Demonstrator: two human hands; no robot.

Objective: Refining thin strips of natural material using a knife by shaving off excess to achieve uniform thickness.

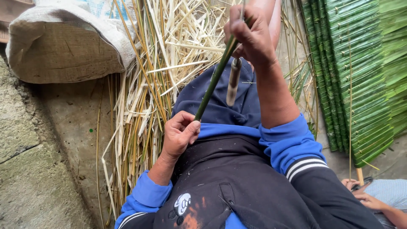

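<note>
- Slumping at the far left, a woven sack (63, 46) sits on the concrete ground (38, 178), its mouth folded over and its side bulging toward the middle.
- Just right of the sack, a loose heap of pale bamboo shavings and split strips (152, 76) spreads down the ground, some strips yellow, some almost white, lying mostly lengthwise.
- The person's left hand (179, 133) comes next, curled closed around the lower end of a thin green bamboo strip (214, 78); thumb and fingers pinch it against the lap.
- The strip runs up and to the right from that hand, slanting over the dark blue cloth on the person's knees.
- Beside the strip, a pale wooden knife handle (233, 82) hangs downward below the right hand; the blade itself is hidden, so I cannot tell how it meets the strip.
- The right hand (250, 38) is clenched shut high in the view, gripping the top of the strip together with the knife, knuckles turned toward the camera.
- Blue sleeves with striped cuffs cover both forearms, over a dark apron (237, 186).
- Farther right, a neat stack of flat green bamboo slats (356, 76) lies in overlapping rows, well apart from the hands.
- At the bottom right corner, another person's hands (364, 195) rest near a thin upright stick.
</note>
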